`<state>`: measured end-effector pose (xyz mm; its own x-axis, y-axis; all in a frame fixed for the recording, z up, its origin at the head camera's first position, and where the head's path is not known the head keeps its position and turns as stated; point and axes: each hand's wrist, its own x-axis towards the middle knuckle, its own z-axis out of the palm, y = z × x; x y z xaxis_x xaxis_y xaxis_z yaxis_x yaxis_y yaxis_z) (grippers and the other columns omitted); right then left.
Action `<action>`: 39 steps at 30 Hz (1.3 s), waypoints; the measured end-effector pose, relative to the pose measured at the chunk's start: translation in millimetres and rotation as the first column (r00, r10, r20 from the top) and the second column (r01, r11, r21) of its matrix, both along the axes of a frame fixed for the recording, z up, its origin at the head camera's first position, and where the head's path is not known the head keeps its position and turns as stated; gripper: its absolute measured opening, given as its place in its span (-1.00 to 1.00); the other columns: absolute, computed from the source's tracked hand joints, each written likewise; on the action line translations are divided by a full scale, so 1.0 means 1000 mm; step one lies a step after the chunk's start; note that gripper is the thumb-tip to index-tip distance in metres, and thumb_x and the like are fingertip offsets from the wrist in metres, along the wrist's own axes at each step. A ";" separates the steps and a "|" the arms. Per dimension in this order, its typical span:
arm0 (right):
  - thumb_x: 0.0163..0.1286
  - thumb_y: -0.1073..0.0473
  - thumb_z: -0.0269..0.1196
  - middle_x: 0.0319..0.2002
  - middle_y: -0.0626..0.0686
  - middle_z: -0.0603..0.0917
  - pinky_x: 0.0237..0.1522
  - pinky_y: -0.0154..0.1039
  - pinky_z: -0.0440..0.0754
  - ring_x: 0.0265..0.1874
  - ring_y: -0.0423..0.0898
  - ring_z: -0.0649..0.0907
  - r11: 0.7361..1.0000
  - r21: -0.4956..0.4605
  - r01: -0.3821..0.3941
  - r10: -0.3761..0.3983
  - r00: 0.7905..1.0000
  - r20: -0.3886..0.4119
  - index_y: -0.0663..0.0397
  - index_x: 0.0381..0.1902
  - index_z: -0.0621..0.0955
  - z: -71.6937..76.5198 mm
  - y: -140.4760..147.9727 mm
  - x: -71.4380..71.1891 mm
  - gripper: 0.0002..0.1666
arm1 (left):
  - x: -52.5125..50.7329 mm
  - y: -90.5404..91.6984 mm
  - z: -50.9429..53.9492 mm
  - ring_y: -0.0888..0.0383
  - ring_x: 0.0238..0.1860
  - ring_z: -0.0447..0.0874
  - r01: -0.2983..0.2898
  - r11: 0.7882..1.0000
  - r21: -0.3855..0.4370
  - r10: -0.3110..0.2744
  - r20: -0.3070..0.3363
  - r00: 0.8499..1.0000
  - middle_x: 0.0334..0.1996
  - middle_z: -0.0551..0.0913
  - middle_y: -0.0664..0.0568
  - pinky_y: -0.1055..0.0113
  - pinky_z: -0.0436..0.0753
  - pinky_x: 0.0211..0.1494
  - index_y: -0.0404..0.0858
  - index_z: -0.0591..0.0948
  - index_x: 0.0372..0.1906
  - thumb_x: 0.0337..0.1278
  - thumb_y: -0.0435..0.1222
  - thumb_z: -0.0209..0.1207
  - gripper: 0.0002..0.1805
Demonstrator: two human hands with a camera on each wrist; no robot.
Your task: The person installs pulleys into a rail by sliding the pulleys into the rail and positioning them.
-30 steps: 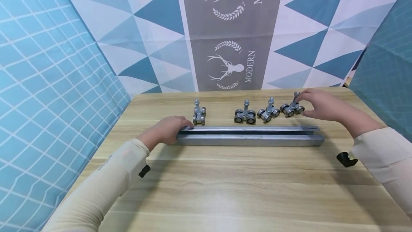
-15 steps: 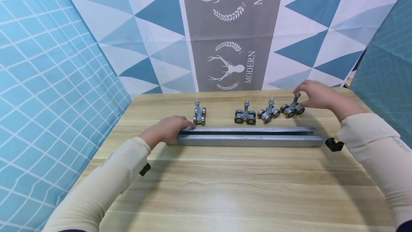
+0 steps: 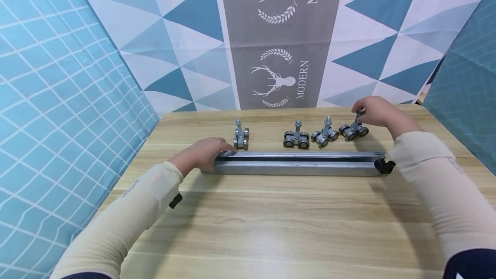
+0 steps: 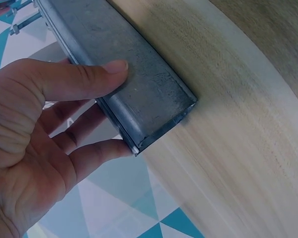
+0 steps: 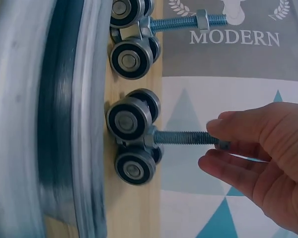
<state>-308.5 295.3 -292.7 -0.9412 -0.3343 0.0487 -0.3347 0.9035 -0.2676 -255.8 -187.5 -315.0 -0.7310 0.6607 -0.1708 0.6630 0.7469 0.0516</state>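
Behind the bench [image 3: 248, 218], patterned cloth [image 3: 279, 33] is hanging. A metal rail [image 3: 298, 168] is lying along the nine-to-three-o'clock line, the left hand [image 3: 206, 152] gripping its nine-o'clock end. At the rail's two o'clock, the right hand [image 3: 376, 111] is pinching a roller [image 3: 353, 131] by its bolt [image 5: 184, 137], which is pointing toward one o'clock.

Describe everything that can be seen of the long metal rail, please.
The long metal rail is a straight, silvery-grey channel, apparently steel, with a dark slot between two lips along its top. Scuffs mark its near face. It lies on the wooden table, in front of the wheeled trolleys. The left hand grips its left end, thumb on the near face. A black wrist device partly hides its right end.
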 end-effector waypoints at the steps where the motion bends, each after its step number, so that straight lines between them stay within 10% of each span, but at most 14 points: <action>1: 0.22 0.43 0.22 -0.18 0.39 0.64 -0.14 0.19 0.55 -0.19 0.27 0.61 1.000 -0.007 0.005 -0.005 1.000 -0.002 0.49 -0.09 0.60 -0.001 0.000 -0.001 -0.71 | 0.000 0.000 0.000 0.01 -0.01 0.58 -0.006 1.000 -0.003 0.006 0.003 1.000 0.00 0.62 -0.08 0.10 0.59 0.04 -0.18 0.57 0.22 -0.45 -0.73 0.30 -0.13; 18: 0.24 0.35 0.21 -0.25 0.39 0.65 -0.21 0.19 0.54 -0.28 0.27 0.60 0.961 -0.159 0.226 -0.226 0.974 0.014 0.50 -0.19 0.64 -0.007 -0.002 0.002 -0.74 | -0.004 0.004 0.000 0.05 -0.03 0.57 -0.026 0.999 -0.023 0.027 0.030 0.999 0.01 0.61 -0.06 0.15 0.59 0.00 -0.13 0.56 0.24 -0.42 -0.72 0.32 -0.11; 39: 0.19 0.28 0.26 -0.56 0.14 0.69 -0.53 -0.12 0.46 -0.54 0.04 0.58 0.956 -0.160 0.248 -0.246 0.969 0.032 0.32 -0.47 0.70 -0.002 0.008 0.020 -0.83 | 0.000 0.001 0.001 0.04 -0.05 0.57 -0.036 0.999 -0.008 0.036 0.030 0.999 -0.01 0.61 -0.06 0.22 0.56 -0.15 -0.11 0.58 0.23 -0.44 -0.75 0.26 -0.10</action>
